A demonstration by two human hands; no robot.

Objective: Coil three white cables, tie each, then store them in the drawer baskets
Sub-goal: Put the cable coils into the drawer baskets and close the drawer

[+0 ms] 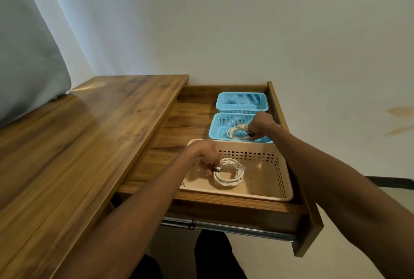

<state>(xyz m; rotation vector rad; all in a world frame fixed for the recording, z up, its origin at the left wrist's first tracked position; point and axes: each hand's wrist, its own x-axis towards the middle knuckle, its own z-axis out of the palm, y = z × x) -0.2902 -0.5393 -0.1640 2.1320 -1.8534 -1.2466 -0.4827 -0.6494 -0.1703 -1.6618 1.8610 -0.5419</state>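
We find the wooden drawer (224, 208) pulled open beside the desk top (89, 133). Our left hand (205, 155) pinches a coiled white cable (228, 174) at its black tie (215, 170), holding it inside the beige basket (268, 189). Our right hand (261, 125) grips a second coiled cable (237, 131) at its tie, inside the nearer blue basket (218, 125). The farther blue basket (242, 100) sits just behind, touching or nearly so. A bracelet (272, 124) circles the right wrist.

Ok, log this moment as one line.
left hand: coil into beige basket | right hand: second coil into near blue basket
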